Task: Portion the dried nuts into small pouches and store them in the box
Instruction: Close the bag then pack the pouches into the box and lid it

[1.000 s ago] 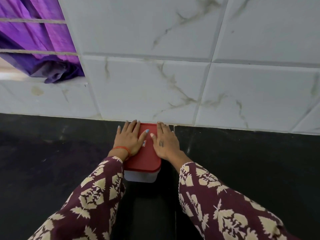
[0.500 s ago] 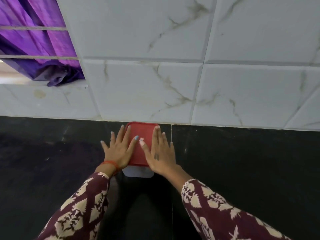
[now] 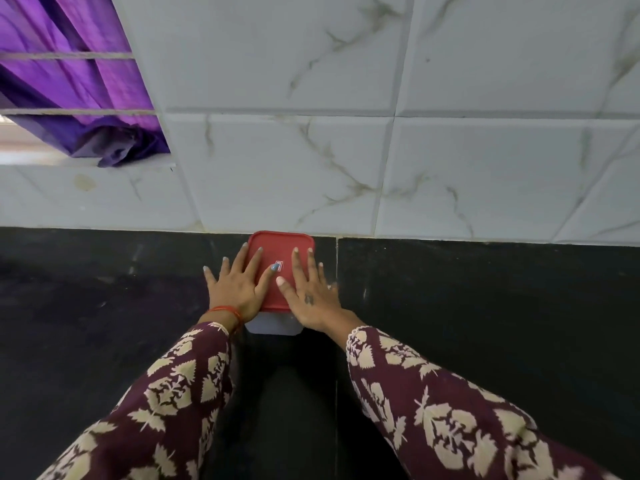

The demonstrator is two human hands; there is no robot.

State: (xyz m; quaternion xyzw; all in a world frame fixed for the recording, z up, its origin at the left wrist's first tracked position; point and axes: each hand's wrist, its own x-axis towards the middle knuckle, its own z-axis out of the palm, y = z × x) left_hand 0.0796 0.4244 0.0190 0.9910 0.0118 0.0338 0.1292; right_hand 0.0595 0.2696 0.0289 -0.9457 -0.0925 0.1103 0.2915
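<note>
- My left hand (image 3: 239, 289) lies flat, fingers straight and spread, over the left edge of the red lid (image 3: 281, 268); thumb tip near the small label at lid centre.
- My right hand (image 3: 311, 292) likewise flat and splayed, resting on the lid's right side; a small dark mark shows on its back.
- Under both palms: the box (image 3: 273, 327), pale wall showing just below my wrists, lid on.
- Beyond my fingertips, the box's far edge meets the white marbled tile wall (image 3: 277, 174).
- Black counter (image 3: 104, 306) spreads either side of my hands.
- Far up-left of my left hand: purple curtain (image 3: 69, 81).
</note>
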